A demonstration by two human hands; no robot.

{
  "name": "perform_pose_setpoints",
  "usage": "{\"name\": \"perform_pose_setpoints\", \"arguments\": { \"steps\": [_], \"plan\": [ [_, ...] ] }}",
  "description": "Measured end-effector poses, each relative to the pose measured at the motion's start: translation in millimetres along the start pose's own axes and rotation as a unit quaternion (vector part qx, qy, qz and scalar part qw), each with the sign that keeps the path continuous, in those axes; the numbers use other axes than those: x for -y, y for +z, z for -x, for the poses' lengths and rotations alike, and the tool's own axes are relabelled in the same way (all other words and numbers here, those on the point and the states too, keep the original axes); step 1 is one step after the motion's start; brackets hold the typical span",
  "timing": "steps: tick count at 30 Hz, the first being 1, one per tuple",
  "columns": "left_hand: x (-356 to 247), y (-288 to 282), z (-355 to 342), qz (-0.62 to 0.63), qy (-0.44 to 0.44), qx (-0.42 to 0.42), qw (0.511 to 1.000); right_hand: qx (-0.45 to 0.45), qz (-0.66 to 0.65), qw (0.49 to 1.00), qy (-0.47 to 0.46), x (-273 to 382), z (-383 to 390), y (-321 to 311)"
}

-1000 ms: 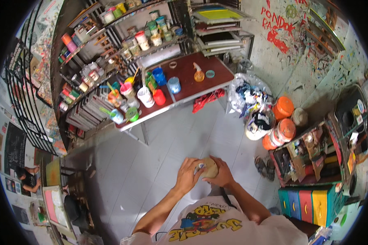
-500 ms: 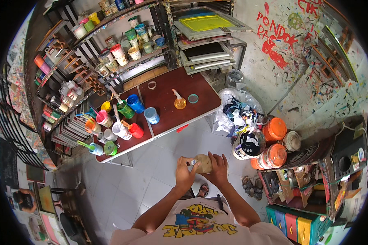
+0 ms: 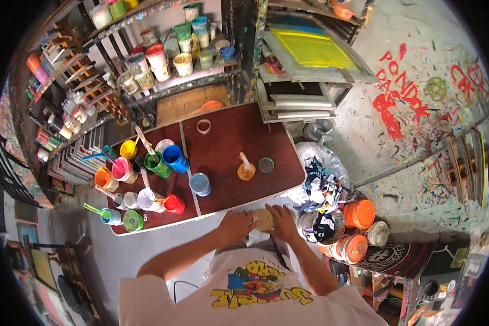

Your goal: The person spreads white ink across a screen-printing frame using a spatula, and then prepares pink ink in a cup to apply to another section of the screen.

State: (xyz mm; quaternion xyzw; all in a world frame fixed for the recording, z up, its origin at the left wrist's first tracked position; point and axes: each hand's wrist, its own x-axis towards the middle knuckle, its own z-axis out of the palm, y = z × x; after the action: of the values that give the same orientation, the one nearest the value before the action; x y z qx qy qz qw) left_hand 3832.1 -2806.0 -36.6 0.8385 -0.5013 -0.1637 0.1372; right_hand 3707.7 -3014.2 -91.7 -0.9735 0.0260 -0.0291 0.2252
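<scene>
In front of my body, close to the table's near edge, both hands are around a round beige container (image 3: 264, 220) whose exact kind is hard to make out. My left hand (image 3: 237, 224) is closed on its left side, and my right hand (image 3: 283, 221) grips the right side with the fingers over its edge. Beyond them on the dark red table (image 3: 228, 146) stands a small orange pot (image 3: 245, 173) with a pale-handled tool in it. A round clear lid (image 3: 265, 165) lies beside this pot. Nearer the middle is a blue tub (image 3: 200, 185).
Several paint cups, among them a red cup (image 3: 174, 204), crowd the table's left half. A tape ring (image 3: 204, 126) lies at the back. On the right stand a bag of rags (image 3: 323, 182) and orange-lidded buckets (image 3: 359, 214). Screen frames (image 3: 315, 54) jut out behind.
My body and view have moved closer to the table, so my hands and the beige container are now near its front edge. Both hands keep hold of the container.
</scene>
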Motion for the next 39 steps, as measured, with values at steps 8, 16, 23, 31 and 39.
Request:
{"name": "perform_pose_setpoints", "arguments": {
  "steps": [8,16,23,31,39],
  "plan": [
    [34.8,-21.1,-95.0,0.033,-0.015,-0.001,0.999,-0.007,-0.045,0.999,-0.025,-50.7,-82.5,-24.3],
    [31.1,27.0,-127.9,0.935,-0.323,0.115,0.092,-0.119,-0.047,0.989,-0.073,-88.8,-128.4,-20.0],
    [16.5,11.0,-133.2,0.756,-0.41,-0.253,0.444,-0.207,-0.316,0.921,0.1,-156.7,-149.0,9.5],
    [109.4,126.0,-140.0,0.118,-0.574,-0.223,0.779,-0.191,-0.293,0.929,0.123,-182.3,-182.9,-16.3],
    [122.0,146.5,-160.3,0.084,-0.613,-0.139,0.773,-0.127,-0.342,0.926,0.101,-206.6,-190.0,-5.9]
  ]
}}
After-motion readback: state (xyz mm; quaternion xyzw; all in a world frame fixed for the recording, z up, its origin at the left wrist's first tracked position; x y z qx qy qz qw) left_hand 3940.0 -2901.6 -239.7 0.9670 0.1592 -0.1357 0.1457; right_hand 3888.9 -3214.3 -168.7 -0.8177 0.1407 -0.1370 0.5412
